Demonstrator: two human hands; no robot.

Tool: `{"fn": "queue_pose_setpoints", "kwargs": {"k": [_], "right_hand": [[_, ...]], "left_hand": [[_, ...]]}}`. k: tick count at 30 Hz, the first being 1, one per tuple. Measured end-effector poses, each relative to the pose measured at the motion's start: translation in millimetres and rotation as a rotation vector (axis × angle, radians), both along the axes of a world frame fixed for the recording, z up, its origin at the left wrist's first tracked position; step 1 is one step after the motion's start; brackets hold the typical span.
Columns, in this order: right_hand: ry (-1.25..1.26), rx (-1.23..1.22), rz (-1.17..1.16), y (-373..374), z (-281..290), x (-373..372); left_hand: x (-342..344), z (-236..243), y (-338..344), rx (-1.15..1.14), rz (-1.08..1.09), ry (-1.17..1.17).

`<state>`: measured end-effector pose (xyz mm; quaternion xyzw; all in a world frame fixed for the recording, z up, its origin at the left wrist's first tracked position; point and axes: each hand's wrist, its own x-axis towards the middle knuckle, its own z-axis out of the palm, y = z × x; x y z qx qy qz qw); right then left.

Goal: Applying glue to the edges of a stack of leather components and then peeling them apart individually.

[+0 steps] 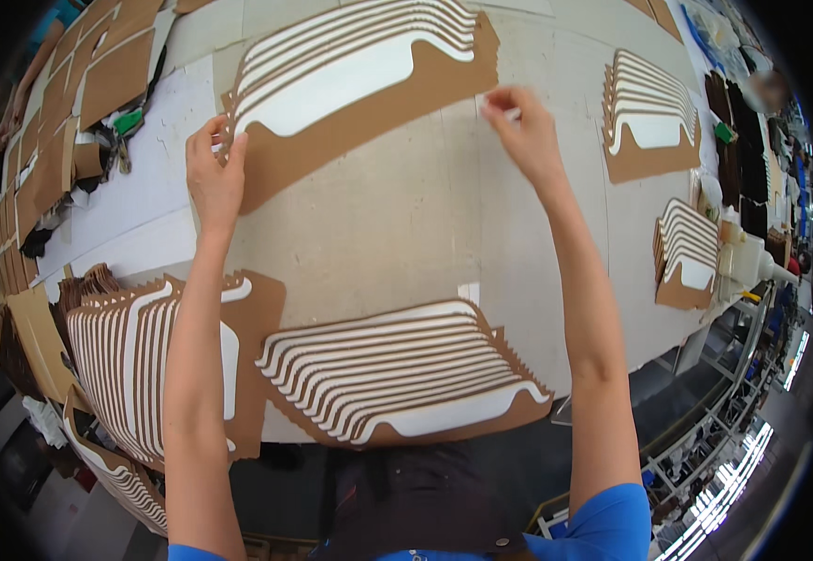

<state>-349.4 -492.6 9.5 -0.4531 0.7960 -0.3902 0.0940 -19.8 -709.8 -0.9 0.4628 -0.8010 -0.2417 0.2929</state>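
Observation:
A fanned row of brown pieces with white curved faces (341, 93) lies at the far middle of the table, overlapping like shingles. My left hand (215, 178) is at its left end, with thumb and fingers closed around the pieces' edge. Just off the right end hovers my right hand (525, 131), slightly blurred, its fingers curled toward the thumb. Whether anything small is in that pinch I cannot make out. Closest to my body rests a second fanned row of white-faced brown pieces (453, 417). Another such row (116, 365) stands by my left forearm, which partly covers it.
Two smaller fanned rows, one at the far right (651, 166) and one nearer (682, 293), sit on the pale table (359, 243). A whitish plastic bottle (745, 262) stands by the right edge. Brown flat sheets (116, 79) cover the left side, where another person's arm (37, 65) shows.

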Motion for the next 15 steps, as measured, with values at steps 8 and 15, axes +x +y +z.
{"fn": "queue_pose_setpoints", "kwargs": {"k": [8, 15], "right_hand": [[-0.062, 0.333, 0.216, 171, 20, 163], [-0.239, 0.357, 0.053, 175, 13, 180]], "left_hand": [[61, 20, 199, 0.355, -0.668, -0.106], [57, 21, 201, 0.357, -0.800, -0.105]]}}
